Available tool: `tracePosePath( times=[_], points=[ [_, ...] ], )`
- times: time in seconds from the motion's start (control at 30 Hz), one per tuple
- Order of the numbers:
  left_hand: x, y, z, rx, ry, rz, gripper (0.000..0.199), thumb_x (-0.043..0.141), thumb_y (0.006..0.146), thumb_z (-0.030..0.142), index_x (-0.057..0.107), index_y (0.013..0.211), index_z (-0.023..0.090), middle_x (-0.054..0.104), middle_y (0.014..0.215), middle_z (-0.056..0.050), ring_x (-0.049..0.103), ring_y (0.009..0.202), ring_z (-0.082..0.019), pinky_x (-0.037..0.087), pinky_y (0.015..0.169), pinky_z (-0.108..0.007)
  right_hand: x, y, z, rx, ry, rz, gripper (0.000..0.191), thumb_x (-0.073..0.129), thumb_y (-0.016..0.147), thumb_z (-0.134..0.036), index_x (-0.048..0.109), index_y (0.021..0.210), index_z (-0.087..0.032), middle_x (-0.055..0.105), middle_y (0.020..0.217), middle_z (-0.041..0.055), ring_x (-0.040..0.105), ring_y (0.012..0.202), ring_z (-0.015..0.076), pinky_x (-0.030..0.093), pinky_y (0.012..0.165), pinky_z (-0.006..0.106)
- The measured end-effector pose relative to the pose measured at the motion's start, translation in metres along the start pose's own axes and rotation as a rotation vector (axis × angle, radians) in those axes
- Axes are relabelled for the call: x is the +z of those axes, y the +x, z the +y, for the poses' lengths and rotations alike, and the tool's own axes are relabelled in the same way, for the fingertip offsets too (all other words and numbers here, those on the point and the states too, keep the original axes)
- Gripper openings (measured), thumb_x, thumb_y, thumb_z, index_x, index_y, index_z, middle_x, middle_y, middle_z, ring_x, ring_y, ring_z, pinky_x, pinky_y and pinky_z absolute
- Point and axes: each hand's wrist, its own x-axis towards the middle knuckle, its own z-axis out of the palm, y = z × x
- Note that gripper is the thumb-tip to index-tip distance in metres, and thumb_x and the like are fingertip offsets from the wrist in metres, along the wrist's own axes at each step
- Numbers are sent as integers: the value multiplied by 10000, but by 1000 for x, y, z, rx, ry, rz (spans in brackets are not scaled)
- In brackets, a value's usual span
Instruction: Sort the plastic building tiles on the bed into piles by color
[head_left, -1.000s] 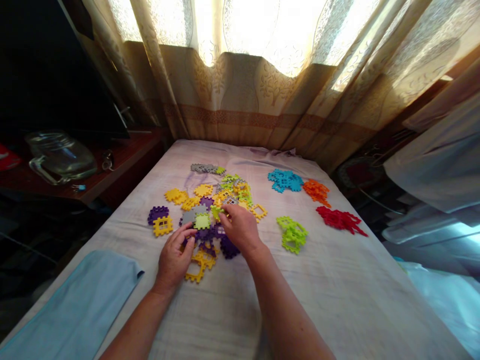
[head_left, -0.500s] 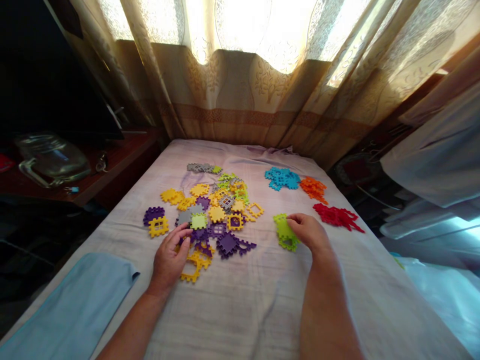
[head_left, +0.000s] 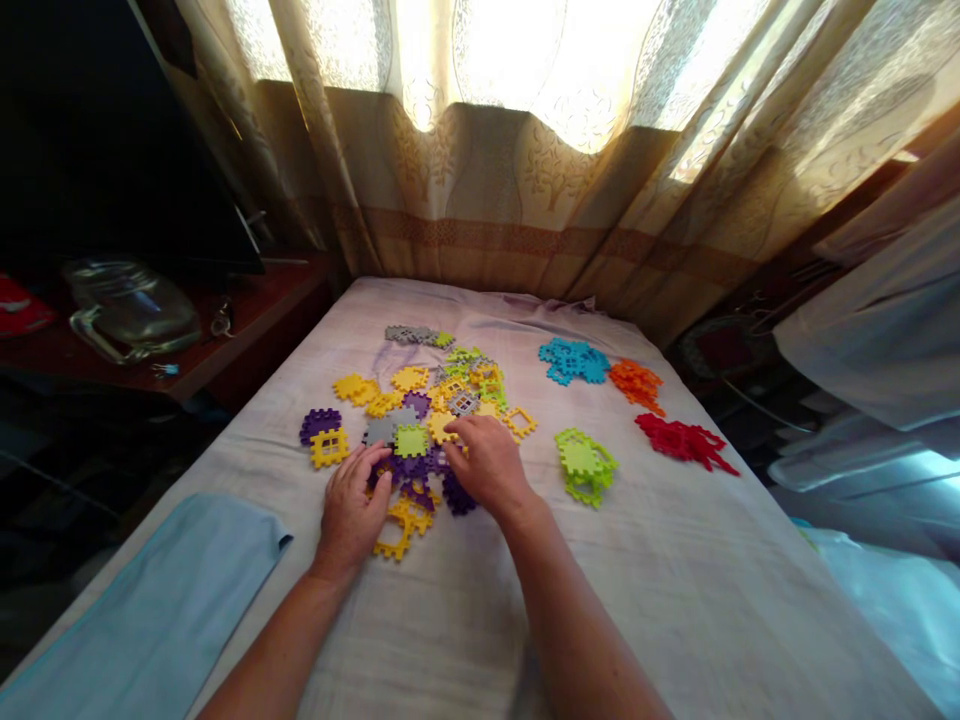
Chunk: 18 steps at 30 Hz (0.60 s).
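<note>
My left hand (head_left: 349, 512) rests at the near left edge of a mixed pile of notched plastic building tiles, its fingers apart. Just beyond its fingertips lies a light green tile (head_left: 411, 441) on top of grey and purple ones. My right hand (head_left: 489, 466) hovers over the pile's right side, thumb and fingers apart and holding nothing I can see. Close to its fingertips is a yellow tile (head_left: 441, 428); the hand partly hides purple tiles (head_left: 457, 495). Yellow frame tiles (head_left: 391, 540) lie beside my left thumb.
Sorted heaps lie on the right of the bed sheet (head_left: 480, 640): lime green tiles (head_left: 585, 462), blue tiles (head_left: 574, 360), orange tiles (head_left: 636, 384) and red tiles (head_left: 684, 441). A blue cloth (head_left: 165, 600) is at left; a glass pitcher (head_left: 135, 315) stands on the side table.
My right hand has let go of the lime green tile at the green heap and moved left to the mixed pile. My left hand stays nearly in place. The view has shifted slightly.
</note>
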Motion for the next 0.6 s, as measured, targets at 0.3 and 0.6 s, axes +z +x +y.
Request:
tracePosePath(
  times=[0.3, 0.6],
  points=[
    [4, -2, -2, -32, -4, 21, 369, 452, 900, 332, 633, 1200, 219, 680, 1228, -88, 584, 1217, -273, 437, 1086, -486, 25, 19, -30, -207, -164, -143, 290, 606, 892, -355, 669, 1137, -214, 686, 1178, 82, 517, 1169, 247, 385, 957, 385],
    [5, -2, -2, -40, 24, 15, 385, 480, 886, 351, 625, 1223, 234, 679, 1225, -82, 596, 1189, -270, 446, 1069, -475, 27, 16, -28, -242, -190, -104, 256, 476, 986, -341, 702, 967, -223, 707, 1087, 70, 527, 1130, 221, 368, 932, 368]
  ],
)
